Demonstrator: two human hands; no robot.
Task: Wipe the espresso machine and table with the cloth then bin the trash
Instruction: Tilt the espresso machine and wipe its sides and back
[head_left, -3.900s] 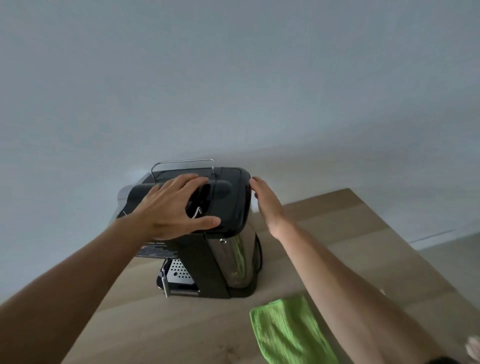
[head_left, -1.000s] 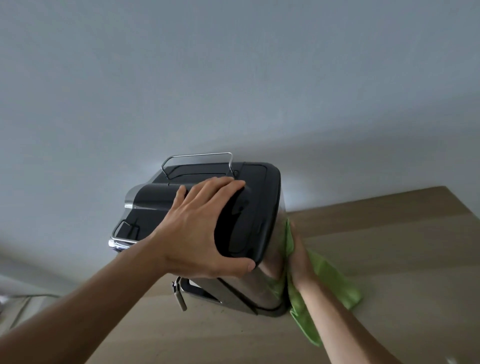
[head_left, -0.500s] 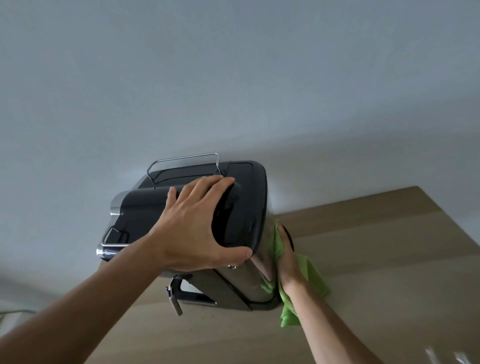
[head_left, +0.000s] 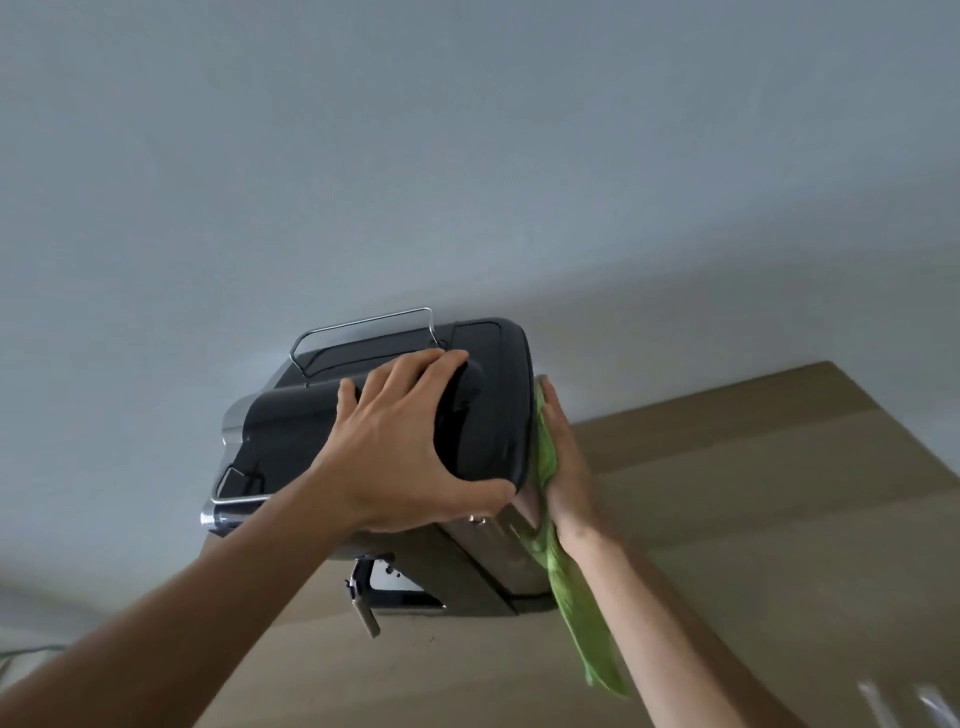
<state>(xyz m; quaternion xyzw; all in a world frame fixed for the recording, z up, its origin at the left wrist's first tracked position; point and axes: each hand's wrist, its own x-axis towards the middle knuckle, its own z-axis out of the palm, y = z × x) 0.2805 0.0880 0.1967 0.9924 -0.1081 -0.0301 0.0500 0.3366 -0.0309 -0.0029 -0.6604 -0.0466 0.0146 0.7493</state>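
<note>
1. The left hand (head_left: 400, 447) holds the espresso machine (head_left: 493, 410) from above. Its fingers are spread wide over the dark top and the thumb hooks round the near edge. This grip should be firm, so that the machine does not slide away from the push of the other hand.
2. The right hand (head_left: 563, 462) lies flat, with the fingers straight and close together. It presses the green cloth (head_left: 582, 613) against the shiny side panel. The cloth sits between palm and metal, and its loose end hangs below the wrist, toward the table (head_left: 753, 519).
3. The right fingertips are near the upper edge of the panel. I judge that a long stroke is best, from there down to the base, with even pressure from the whole palm.
4. It is better to gather the hanging end under the palm, because otherwise it may drag and leave streaks.
5. The top under the left fingers cannot be wiped while that hand rests there, so the hand must move for that part.
6. The pale shapes right of the right forearm are too blurred to tell if they are trash.
</note>
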